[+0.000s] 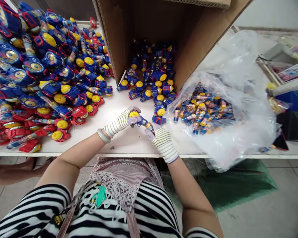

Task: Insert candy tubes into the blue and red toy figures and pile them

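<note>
In front of the box, left hand grips the toy (likely light, stiff) by its body, probably surest, right hand its tube.

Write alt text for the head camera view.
A gloved left hand holds a blue toy; the gloved right hand grips a printed tube at its end. A toy heap lies left, a cardboard box of toys ahead, a plastic bag of tubes right.
</note>
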Demonstrator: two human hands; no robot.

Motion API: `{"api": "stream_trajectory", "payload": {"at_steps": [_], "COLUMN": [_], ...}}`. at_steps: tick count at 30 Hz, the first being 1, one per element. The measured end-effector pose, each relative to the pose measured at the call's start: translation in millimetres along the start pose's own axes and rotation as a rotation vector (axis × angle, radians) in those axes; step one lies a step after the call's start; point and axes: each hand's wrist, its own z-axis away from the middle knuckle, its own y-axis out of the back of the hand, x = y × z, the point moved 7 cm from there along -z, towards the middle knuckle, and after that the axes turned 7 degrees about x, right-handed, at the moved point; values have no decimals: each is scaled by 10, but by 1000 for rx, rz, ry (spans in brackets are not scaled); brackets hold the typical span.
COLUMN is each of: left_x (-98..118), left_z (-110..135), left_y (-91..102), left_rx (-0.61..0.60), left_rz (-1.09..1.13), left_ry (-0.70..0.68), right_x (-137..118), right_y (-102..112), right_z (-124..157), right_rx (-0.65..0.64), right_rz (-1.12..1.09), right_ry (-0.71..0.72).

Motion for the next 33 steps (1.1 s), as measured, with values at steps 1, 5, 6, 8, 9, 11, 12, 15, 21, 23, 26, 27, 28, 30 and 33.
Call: {"api": "stream_trajectory", "payload": {"at_steps": [1,5,6,8,9,11,12,15,21,23,26,27,28,30,33], "left_x": [40,160,169,168,163,147,131,53,26,42,8,-1,16,203,814], "left_z": [5,-1,1,20,34,63,70,53,87,135,193,185,152,12,-200], "left_y": [4,-12,-15,-36,-60,-122,-143,-126,-100,-107,-52,15,132,575,1623], "left_rx": [-16,-32,-19,-19,-44,-117,-139,-80,-27,-82,-171,-181,-154,79,732], "left_rz": [-56,-186,-188,-171,-172,-221,-263,-326,-231,-211,-223,-232,-250,-320,-458], "left_ry": [-5,-73,-95,-138,-162,-199,-198,-97,-130,-234,-275,-255,-241,-295,-511], "right_x": [-35,-74,-59,-21,-25,-64,-68,36,-44,-211,-286,-226,-127,137,521], "right_y": [10,32,19,-94,-197,-375,-412,-286,-362,-545,-674,-669,-631,-475,-262], "right_z": [6,61,80,136,175,256,273,199,334,478,530,487,421,269,146], "right_rx": [-39,-92,-76,-115,-201,-394,-437,-257,-371,-579,-644,-582,-487,-268,-72], "right_rz": [31,-29,-135,-471,-670,-980,-1030,-705,-876,-1255,-1423,-1372,-1291,-1107,-961], "right_ry": [25,22,-16,-115,-162,-245,-273,-268,-379,-476,-549,-539,-509,-413,-334]}}
